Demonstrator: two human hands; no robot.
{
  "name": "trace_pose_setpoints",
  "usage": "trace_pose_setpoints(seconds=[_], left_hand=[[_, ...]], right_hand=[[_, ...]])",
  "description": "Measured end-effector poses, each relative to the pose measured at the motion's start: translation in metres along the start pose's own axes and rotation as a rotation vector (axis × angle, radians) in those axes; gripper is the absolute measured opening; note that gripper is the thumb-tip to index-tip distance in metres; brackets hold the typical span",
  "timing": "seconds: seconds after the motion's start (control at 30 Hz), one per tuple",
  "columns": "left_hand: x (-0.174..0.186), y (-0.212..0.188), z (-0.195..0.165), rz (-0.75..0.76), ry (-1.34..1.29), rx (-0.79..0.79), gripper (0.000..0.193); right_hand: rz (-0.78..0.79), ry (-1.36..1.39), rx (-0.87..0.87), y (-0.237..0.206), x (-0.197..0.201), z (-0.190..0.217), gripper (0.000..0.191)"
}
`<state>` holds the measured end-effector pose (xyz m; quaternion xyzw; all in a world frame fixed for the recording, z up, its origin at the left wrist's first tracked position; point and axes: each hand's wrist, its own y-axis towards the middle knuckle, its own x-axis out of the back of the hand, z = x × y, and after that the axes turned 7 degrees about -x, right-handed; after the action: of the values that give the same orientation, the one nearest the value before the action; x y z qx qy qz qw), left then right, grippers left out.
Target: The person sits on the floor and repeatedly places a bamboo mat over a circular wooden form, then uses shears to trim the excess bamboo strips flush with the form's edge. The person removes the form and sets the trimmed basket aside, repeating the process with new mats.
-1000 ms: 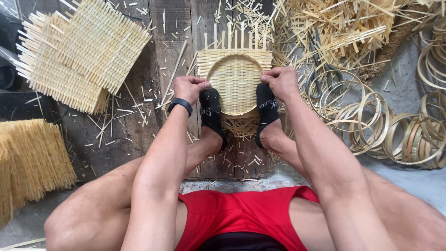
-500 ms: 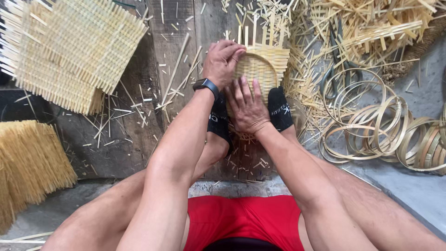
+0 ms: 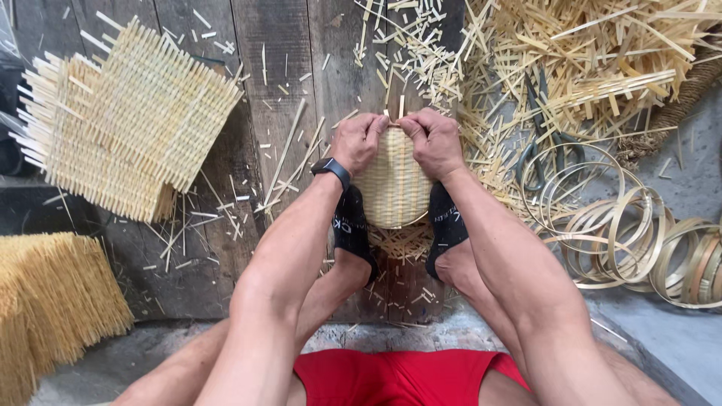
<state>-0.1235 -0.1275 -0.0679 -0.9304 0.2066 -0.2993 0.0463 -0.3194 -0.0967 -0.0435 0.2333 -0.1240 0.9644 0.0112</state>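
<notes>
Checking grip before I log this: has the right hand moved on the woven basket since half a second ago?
Yes. The right hand has gone from flat on the woven basket to its far rim, away from the black socks, beside the left hand.

woven bamboo basket [image 3: 392, 184] | pale yellow, round | upright between black-socked feet

The far rim of the small woven basket [image 3: 392, 184] lay hidden under the left hand [image 3: 356, 141] and right hand [image 3: 431, 143]; its near sides were covered by the black socks [image 3: 351, 225]; the scissors [image 3: 547, 154] were half buried in bamboo strips [image 3: 594, 60]; the straw bundle [image 3: 53, 301] and bamboo hoops [image 3: 639, 240] were cut off by the frame's edges.
</notes>
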Motion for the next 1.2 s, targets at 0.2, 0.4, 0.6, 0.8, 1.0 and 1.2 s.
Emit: trace_pose_setpoints(seconds=[0.2,0.4,0.6,0.8,1.0,1.2], left_hand=[[0.004,-0.001,-0.008,-0.106,-0.342,0.055,0.032],[0.043,-0.012,-0.055,0.1,-0.124,0.145,0.054],[0.04,-0.07,-0.11,-0.216,0.201,-0.359,0.041],[-0.027,-0.141,-0.101,-0.102,0.658,-0.623,0.039],[-0.031,-0.151,-0.066,0.075,0.491,-0.502,0.039],[-0.067,-0.102,-0.083,-0.332,0.418,0.002,0.113]], right_hand=[[-0.112,0.163,0.108,-0.006,0.003,-0.011,0.016],[0.122,-0.349,-0.228,-0.026,0.148,0.051,0.032],[0.132,-0.809,-0.234,-0.119,0.294,0.06,0.024],[0.418,-0.656,-0.336,-0.154,0.17,-0.043,0.038],[0.034,-0.525,-0.628,-0.152,0.166,-0.145,0.039],[-0.223,-0.508,-0.269,-0.121,0.181,-0.157,0.048]])
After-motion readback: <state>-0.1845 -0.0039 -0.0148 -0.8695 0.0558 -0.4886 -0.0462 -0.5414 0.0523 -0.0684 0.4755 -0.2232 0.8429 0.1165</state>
